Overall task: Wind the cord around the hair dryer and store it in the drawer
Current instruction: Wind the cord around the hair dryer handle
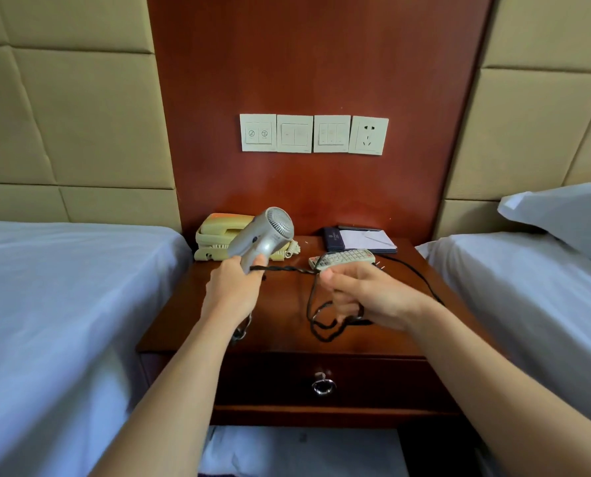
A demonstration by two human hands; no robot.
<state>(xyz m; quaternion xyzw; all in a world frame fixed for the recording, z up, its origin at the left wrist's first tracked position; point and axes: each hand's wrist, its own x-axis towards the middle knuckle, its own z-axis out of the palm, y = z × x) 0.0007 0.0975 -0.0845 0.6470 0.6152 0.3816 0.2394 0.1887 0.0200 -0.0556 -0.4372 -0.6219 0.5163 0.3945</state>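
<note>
A silver hair dryer [265, 235] is held up above the nightstand [280, 325], its handle gripped in my left hand [230, 290]. Its black cord [283, 269] runs taut from the handle across to my right hand [373, 294], which is closed on it. More cord hangs in loose loops [321, 325] under my right hand, and a strand trails off to the right over the nightstand top. The drawer [273, 380] under the top is closed, with a metal ring pull [323, 386].
On the nightstand stand a beige telephone [215, 241], a remote control [342, 259] and a dark folder with a notepad [359, 239]. Wall switches and a socket [369, 135] sit above. White-sheeted beds flank both sides, with a pillow [569, 215] at right.
</note>
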